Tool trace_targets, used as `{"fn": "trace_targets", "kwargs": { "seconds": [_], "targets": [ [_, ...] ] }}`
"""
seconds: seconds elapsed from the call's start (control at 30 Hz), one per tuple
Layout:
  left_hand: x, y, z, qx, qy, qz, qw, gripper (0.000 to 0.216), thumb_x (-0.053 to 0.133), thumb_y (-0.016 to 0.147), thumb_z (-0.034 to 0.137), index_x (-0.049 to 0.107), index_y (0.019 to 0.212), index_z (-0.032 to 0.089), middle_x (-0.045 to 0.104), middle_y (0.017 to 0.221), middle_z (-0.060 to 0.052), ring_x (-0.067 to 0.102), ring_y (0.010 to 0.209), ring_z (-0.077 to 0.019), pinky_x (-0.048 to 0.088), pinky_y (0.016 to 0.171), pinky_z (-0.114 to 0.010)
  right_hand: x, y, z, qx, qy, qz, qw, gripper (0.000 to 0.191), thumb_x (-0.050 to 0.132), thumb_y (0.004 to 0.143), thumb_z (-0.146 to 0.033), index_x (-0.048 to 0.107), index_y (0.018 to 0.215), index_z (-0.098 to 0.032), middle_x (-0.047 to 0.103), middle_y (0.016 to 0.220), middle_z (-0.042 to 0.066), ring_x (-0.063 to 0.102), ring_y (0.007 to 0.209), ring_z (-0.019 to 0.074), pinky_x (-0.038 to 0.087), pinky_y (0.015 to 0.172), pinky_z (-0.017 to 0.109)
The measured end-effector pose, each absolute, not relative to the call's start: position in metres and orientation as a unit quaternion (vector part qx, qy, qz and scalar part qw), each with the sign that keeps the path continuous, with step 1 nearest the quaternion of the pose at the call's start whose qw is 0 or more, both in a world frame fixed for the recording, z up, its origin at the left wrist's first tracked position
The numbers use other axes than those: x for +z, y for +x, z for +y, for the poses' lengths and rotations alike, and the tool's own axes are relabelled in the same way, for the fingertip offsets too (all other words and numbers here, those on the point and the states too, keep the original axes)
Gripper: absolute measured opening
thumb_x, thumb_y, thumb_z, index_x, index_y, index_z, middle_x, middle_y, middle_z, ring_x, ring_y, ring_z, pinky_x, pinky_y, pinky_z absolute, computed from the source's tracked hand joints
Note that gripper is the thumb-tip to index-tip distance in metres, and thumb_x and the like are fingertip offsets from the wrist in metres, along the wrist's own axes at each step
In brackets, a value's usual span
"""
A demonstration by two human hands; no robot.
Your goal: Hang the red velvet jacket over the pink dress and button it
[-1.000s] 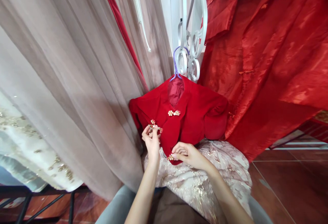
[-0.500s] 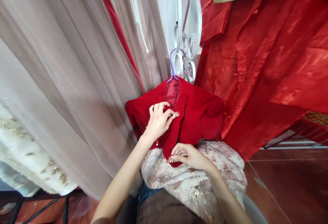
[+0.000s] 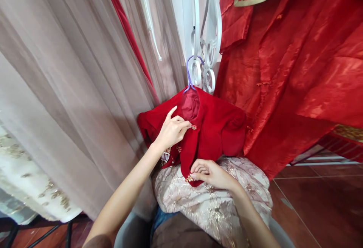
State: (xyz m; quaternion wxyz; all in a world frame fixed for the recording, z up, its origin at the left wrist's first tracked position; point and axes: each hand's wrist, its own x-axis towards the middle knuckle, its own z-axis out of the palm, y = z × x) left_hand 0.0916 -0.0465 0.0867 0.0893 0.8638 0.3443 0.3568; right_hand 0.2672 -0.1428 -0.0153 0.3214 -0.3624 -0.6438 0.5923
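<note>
A red velvet jacket (image 3: 211,127) hangs by its neck from a purple hanger (image 3: 189,74). My left hand (image 3: 172,130) is at the front edge near the collar, its thumb and fingers pinched at the upper jewelled button (image 3: 194,127); one finger sticks up. Lower down, my right hand (image 3: 211,173) holds the jacket's front corner, fingers curled, beside a lower gold, beaded button (image 3: 189,179). A beaded trim (image 3: 166,156) and a small red fastening (image 3: 179,149) show on the other front panel, below my left wrist.
Pale floral fabric with gold threads (image 3: 210,210) lies under the jacket. A white scrolled metal stand (image 3: 210,79) holds the hanger. Sheer beige curtain-like fabric (image 3: 85,100) hangs at left, a shiny red garment (image 3: 283,85) at right. Brown floor tiles (image 3: 320,202) show at lower right.
My left hand has shifted slightly left and its fingers have changed position at the upper button, with one finger now raised. The beaded trim has come into sight. My right hand keeps its hold.
</note>
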Motion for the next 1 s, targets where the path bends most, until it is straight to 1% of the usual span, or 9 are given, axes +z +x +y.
{"fn": "trace_targets", "kwargs": {
  "seconds": [0.17,0.3,0.37,0.43,0.5,0.57,0.73,0.87,1.0],
  "targets": [
    [0.087,0.082,-0.054,0.389,0.867,0.311,0.015,0.010,0.062,0.080,0.028,0.071,0.085,0.029,0.062,0.061,0.001,0.056,0.066,-0.0177,0.025,0.112,-0.050,0.010,0.286,-0.147,0.568,-0.390,-0.685,0.238,0.022,0.071,0.075,-0.037,0.065,0.083,-0.017,0.069,0.074,0.003,0.066,0.072,0.0178,0.053,0.065,0.030],
    [0.078,0.073,-0.057,0.406,0.831,0.370,-0.084,0.013,0.060,0.081,0.026,0.070,0.073,0.026,0.058,0.053,0.000,0.053,0.065,-0.0187,0.024,0.109,-0.052,0.041,0.269,-0.136,0.520,-0.379,-0.641,0.418,0.034,0.061,0.083,-0.044,0.062,0.107,-0.021,0.068,0.110,0.008,0.063,0.105,0.0209,0.052,0.089,0.035],
    [0.071,0.073,-0.059,0.410,0.784,0.439,-0.153,0.016,0.056,0.083,0.022,0.072,0.086,0.024,0.061,0.058,-0.002,0.055,0.071,-0.0207,0.023,0.107,-0.055,0.046,0.247,-0.128,0.526,-0.339,-0.619,0.474,0.055,0.057,0.083,-0.051,0.051,0.129,-0.022,0.053,0.137,0.010,0.051,0.125,0.0225,0.043,0.104,0.039],
    [0.062,0.076,-0.062,0.405,0.733,0.506,-0.208,0.032,0.052,0.082,0.015,0.067,0.110,0.023,0.066,0.076,-0.006,0.057,0.083,-0.0233,0.024,0.104,-0.056,0.042,0.226,-0.124,0.517,-0.352,-0.627,0.465,0.076,0.054,0.083,-0.057,0.029,0.146,-0.022,0.023,0.155,0.011,0.033,0.139,0.0248,0.033,0.112,0.043],
    [0.051,0.079,-0.064,0.400,0.690,0.550,-0.246,0.051,0.048,0.080,0.007,0.056,0.128,0.023,0.064,0.103,-0.012,0.056,0.097,-0.0258,0.028,0.101,-0.054,0.031,0.213,-0.124,0.456,-0.419,-0.634,0.462,0.092,0.052,0.082,-0.062,0.012,0.151,-0.015,0.004,0.158,0.015,0.011,0.145,0.0265,0.021,0.116,0.045],
    [0.039,0.076,-0.065,0.425,0.653,0.566,-0.272,0.063,0.047,0.077,0.003,0.045,0.137,0.020,0.051,0.127,-0.018,0.050,0.114,-0.0294,0.030,0.102,-0.052,0.017,0.212,-0.128,0.376,-0.490,-0.629,0.472,0.099,0.049,0.082,-0.065,0.005,0.151,-0.007,-0.002,0.157,0.019,-0.002,0.145,0.0274,0.011,0.118,0.046],
    [0.021,0.048,-0.060,0.530,0.621,0.518,-0.256,0.076,0.056,0.074,0.008,0.028,0.144,0.013,0.023,0.149,-0.022,0.024,0.139,-0.0323,0.026,0.111,-0.048,0.000,0.249,-0.130,0.214,-0.587,-0.592,0.509,0.102,0.045,0.082,-0.068,0.007,0.148,-0.001,0.010,0.154,0.028,0.005,0.144,0.0353,0.012,0.115,0.056],
    [0.035,0.021,-0.059,0.592,0.604,0.481,-0.231,0.053,0.056,0.076,0.010,0.050,0.128,0.017,0.046,0.139,-0.016,0.044,0.129,-0.0258,0.033,0.109,-0.040,0.014,0.294,-0.109,0.098,-0.624,-0.570,0.525,0.100,0.042,0.080,-0.071,0.017,0.145,0.002,0.025,0.146,0.032,0.020,0.140,0.0400,0.021,0.112,0.057],
    [0.070,-0.003,-0.046,0.620,0.576,0.517,-0.132,0.034,0.051,0.068,0.004,0.066,0.096,0.017,0.070,0.096,-0.005,0.064,0.093,-0.0196,0.049,0.087,-0.030,0.038,0.331,-0.077,0.010,-0.621,-0.577,0.530,0.101,0.041,0.077,-0.075,0.030,0.137,0.005,0.035,0.138,0.033,0.030,0.134,0.0424,0.026,0.109,0.056]
  ]
}}
